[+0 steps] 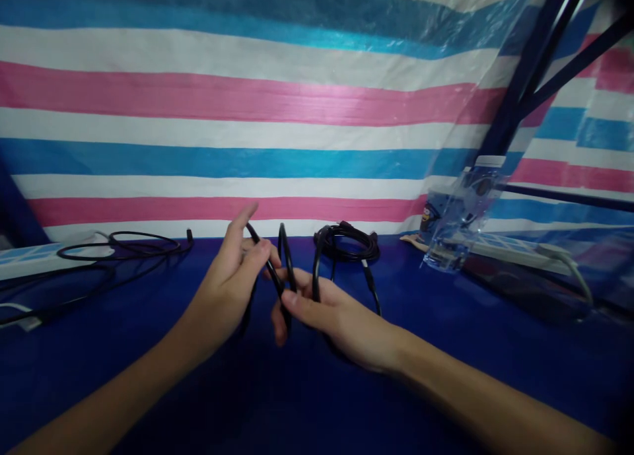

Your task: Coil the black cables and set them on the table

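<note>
The right hand (341, 316) was pinching a black, round, flexible cable (316, 283), its thumb pressed over the strands and its other fingers behind them. The left hand (232, 273) had its index finger raised away from the cable, while its thumb and bent fingers touched the leftmost strand; whether they gripped it, I could not tell. The cable stood in narrow upright loops between the two sets of fingers, their tops rising above the right thumb.

Beneath the fingers spread a smooth, deep blue counter (277, 402), its surface running from under the hands toward the wearer. Its far edge, beyond the fingertips, met a sheet striped in pink, white and blue (238, 102), which bounded the room for reaching forward.

Just beyond the right fingers lay a black cable wound into a flat coil (347, 255). Well to the left of the left fingers, a loose, wide-looped black cable (111, 259) lay near a flat white-and-blue object (44, 255), with blue surface between. Far to the right of the right fingers, near the back edge, were a clear plastic bottle with a white cap (450, 250) and a long, pale flat object (515, 250), blurred.
</note>
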{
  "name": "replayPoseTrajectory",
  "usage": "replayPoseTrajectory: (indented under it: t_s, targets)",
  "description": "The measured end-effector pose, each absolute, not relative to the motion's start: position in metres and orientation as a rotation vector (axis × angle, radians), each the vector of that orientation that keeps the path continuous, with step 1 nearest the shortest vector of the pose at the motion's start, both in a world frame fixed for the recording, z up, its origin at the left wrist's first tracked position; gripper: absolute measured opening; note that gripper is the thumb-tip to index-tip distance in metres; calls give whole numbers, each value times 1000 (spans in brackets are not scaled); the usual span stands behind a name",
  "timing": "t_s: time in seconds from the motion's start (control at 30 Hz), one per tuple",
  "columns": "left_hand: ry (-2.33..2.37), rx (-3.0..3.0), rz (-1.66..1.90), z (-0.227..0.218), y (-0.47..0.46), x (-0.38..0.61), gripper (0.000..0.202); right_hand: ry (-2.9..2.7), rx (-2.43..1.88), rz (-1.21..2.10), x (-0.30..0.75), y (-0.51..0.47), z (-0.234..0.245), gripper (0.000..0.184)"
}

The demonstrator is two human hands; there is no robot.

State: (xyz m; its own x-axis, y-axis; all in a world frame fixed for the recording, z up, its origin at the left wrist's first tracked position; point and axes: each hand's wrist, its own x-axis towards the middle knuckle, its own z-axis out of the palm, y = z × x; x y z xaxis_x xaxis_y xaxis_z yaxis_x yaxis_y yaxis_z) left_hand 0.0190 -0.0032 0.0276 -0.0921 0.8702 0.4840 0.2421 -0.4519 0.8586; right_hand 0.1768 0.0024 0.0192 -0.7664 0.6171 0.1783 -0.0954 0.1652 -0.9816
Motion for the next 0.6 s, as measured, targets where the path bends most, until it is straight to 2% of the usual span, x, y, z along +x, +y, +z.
replayPoseTrajectory:
  t_s: [0.13, 0.33, 0.47, 0.6]
  targets:
    - [1419, 1569, 1585, 28, 0, 18, 44, -2192, -654, 1556, 174, -4, 22, 20]
    - [1163, 1116, 1642, 34, -13, 30, 31, -2359, -577, 1071, 164, -6, 5, 19]
    - [964, 811, 1670, 39, -15, 32, 18, -2556, -550, 1061, 159, -15, 2, 12]
    - [1067, 900, 1507, 36, 0, 21, 20, -2342, -441, 1311, 160, -22, 6, 8]
